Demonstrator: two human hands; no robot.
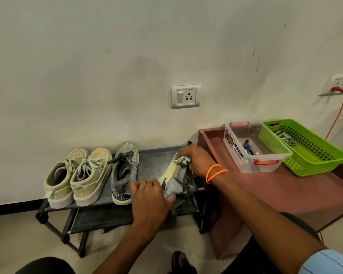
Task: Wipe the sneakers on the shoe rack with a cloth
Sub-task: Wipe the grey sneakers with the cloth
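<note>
Head view: left hand [149, 196] grips the tipped grey sneaker's [174, 182] heel; right hand [196, 161] clutches the cloth [181, 160] at its toe, sole running toward one o'clock

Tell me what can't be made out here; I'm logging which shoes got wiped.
- Grey sneaker, head view: heel hidden by the left hand, toe by the right hand.
- Cloth: mostly balled inside the right hand; its size is unclear.
- Lower shelf of the shoe rack: dark, partly behind the left forearm.
- Green basket: patterned item inside too small to identify.
</note>
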